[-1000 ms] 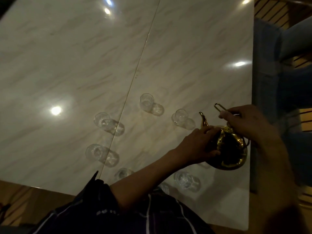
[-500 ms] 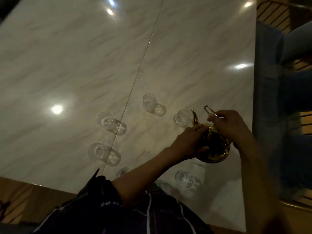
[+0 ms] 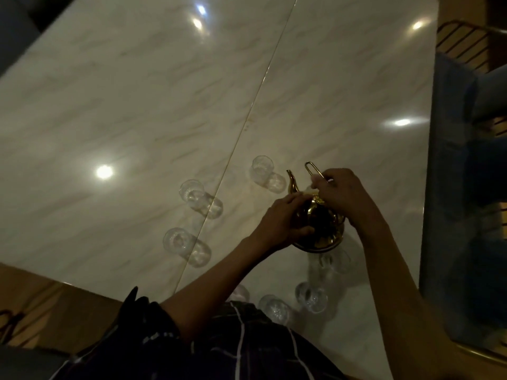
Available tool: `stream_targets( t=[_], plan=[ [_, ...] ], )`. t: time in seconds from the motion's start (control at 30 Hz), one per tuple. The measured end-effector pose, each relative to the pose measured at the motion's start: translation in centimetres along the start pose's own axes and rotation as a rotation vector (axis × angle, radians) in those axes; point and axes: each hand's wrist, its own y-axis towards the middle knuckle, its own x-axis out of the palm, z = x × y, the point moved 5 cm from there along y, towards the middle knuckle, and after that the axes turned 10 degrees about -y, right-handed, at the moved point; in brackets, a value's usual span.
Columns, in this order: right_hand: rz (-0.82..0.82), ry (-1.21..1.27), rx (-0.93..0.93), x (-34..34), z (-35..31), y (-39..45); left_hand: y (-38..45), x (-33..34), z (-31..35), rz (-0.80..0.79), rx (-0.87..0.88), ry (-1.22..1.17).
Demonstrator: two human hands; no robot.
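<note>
A shiny gold teapot (image 3: 321, 229) with a curved spout and a thin wire handle is held above the marble table (image 3: 137, 105). My left hand (image 3: 279, 220) grips the pot's left side, fingers on its lid area and thumb under its belly. My right hand (image 3: 343, 196) grips the wire handle at the top right of the pot. Several small clear glasses stand around it: one (image 3: 262, 170) just left of the spout, one (image 3: 192, 192) further left, one (image 3: 177, 239) nearer me. The glass beyond the pot is hidden behind it.
More clear glasses (image 3: 311, 296) stand near the table's front edge, below the pot. A seam runs down the tabletop's middle. A blue upholstered chair (image 3: 461, 187) with a gold frame stands along the table's right edge. My dark striped shirt fills the bottom.
Both hands have carried the teapot to the left and away from me, from the table's right edge over toward the glasses. The grip on it is unchanged.
</note>
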Motion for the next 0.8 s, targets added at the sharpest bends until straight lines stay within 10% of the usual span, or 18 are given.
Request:
stream_targets(
  t=[0.8],
  plan=[
    [-0.047, -0.099, -0.015, -0.7, -5.6, 4.5, 1.9, -3.9, -0.3, 0.043, 0.031, -0.164]
  ],
)
